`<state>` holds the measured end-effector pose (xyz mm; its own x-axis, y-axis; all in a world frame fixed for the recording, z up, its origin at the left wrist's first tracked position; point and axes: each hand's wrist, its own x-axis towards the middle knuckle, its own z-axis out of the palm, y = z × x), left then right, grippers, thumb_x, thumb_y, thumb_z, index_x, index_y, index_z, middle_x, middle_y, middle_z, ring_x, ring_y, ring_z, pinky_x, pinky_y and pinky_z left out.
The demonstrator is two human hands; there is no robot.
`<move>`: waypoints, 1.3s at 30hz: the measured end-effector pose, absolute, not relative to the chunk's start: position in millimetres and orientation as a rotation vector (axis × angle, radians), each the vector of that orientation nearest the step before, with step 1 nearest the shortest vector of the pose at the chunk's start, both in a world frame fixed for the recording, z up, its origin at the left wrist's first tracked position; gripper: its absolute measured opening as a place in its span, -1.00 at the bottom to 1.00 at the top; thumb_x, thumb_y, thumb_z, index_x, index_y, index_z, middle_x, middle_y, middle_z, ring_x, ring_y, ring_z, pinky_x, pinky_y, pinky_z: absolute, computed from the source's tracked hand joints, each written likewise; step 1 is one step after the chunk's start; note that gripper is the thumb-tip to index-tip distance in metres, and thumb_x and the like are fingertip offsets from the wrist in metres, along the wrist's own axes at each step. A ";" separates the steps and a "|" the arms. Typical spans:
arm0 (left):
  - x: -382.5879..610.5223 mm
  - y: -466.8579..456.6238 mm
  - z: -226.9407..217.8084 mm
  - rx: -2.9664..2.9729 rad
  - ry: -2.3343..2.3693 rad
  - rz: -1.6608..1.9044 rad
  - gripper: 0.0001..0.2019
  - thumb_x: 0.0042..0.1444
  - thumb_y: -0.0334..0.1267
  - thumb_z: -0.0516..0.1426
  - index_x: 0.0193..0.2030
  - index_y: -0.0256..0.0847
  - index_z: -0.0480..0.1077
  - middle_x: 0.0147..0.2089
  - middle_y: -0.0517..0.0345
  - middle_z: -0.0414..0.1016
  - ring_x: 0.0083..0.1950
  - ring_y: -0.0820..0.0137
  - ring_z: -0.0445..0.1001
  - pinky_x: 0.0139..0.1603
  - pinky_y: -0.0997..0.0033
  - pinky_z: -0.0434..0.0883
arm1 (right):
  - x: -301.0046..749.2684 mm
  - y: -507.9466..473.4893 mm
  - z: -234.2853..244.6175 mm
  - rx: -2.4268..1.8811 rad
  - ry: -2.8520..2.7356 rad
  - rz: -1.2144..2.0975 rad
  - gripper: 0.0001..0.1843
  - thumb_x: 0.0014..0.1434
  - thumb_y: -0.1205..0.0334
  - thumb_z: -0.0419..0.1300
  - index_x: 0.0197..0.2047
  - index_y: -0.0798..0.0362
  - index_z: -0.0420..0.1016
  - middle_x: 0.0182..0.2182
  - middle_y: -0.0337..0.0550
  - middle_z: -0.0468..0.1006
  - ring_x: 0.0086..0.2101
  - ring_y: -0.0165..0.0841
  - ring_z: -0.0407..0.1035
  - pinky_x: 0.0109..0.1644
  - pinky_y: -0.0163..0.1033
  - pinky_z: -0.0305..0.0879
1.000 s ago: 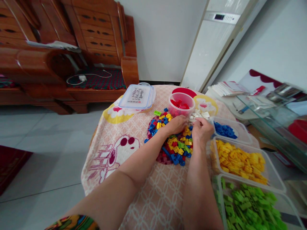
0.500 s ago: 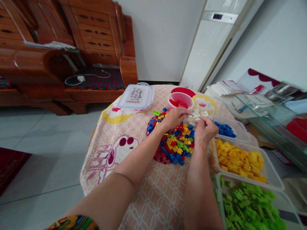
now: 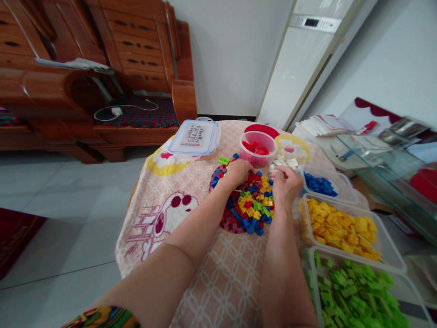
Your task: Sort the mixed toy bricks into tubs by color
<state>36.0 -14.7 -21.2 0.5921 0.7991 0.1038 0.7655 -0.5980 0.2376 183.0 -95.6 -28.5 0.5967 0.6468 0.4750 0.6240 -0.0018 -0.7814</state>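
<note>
A heap of mixed building blocks [image 3: 251,212], red, blue, yellow and green, lies on the tablecloth before me. My left hand [image 3: 239,173] is at the heap's far side, fingers bent down among the blocks; whether they pinch one is hidden. My right hand [image 3: 287,182] hovers at the heap's right edge with its fingers drawn together, close to a small pile of white blocks [image 3: 284,162]. What sits between those fingertips is too small to make out. Just beyond both hands stands a round pink tub [image 3: 258,150] with red blocks [image 3: 255,147] in it.
Along the right stand clear boxes with blue blocks [image 3: 319,184], yellow blocks [image 3: 341,228] and green blocks [image 3: 358,291]. A lidded container [image 3: 194,137] sits at the back left, a red lid [image 3: 262,130] behind the tub. A glass shelf [image 3: 365,159] is at the right.
My left hand has moved from the pink tub's near side down and left onto the mixed heap. My right hand has shifted slightly left from the white pile.
</note>
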 end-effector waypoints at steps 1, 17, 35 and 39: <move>35.7 -14.9 -21.1 2.646 1.322 0.288 -0.69 0.22 -0.34 0.08 -0.03 -0.05 0.61 0.02 0.00 0.62 0.08 0.15 0.56 0.08 0.18 0.49 | 182.7 -95.5 -28.9 -1.690 -1.092 0.041 -0.63 0.03 0.24 0.04 -0.22 0.10 0.65 -0.49 -0.09 0.64 -0.39 -0.20 0.56 -0.19 -0.18 0.47; 14.0 1.5 -13.8 2.245 1.033 0.611 -0.81 0.08 -0.38 0.12 -0.26 -0.25 0.58 -0.37 0.17 0.60 -0.34 0.44 0.51 -0.18 0.47 0.47 | 166.9 -100.8 -20.2 -1.971 -1.590 0.114 -0.55 0.20 0.35 0.01 0.00 0.02 0.65 -0.15 -0.05 0.70 -0.08 -0.22 0.53 0.07 -0.20 0.35; 7.8 -1.9 -6.3 2.058 1.019 0.525 -0.84 0.09 -0.41 0.09 -0.30 -0.29 0.52 -0.50 0.21 0.54 -0.56 0.51 0.43 -0.45 0.56 0.37 | 161.5 -101.6 -18.7 -2.181 -1.576 0.076 -0.73 0.23 0.21 0.15 -0.19 -0.03 0.71 -0.30 -0.05 0.69 -0.23 -0.19 0.53 -0.12 -0.19 0.32; 11.6 -4.3 -6.9 2.058 1.022 0.439 -0.83 0.12 -0.41 0.09 -0.28 -0.28 0.53 -0.50 0.20 0.55 -0.52 0.48 0.48 -0.42 0.56 0.42 | 156.4 -100.6 -17.9 -2.190 -1.642 0.107 -0.71 0.26 0.18 0.13 -0.14 -0.06 0.70 -0.31 -0.07 0.67 -0.24 -0.19 0.52 -0.14 -0.19 0.32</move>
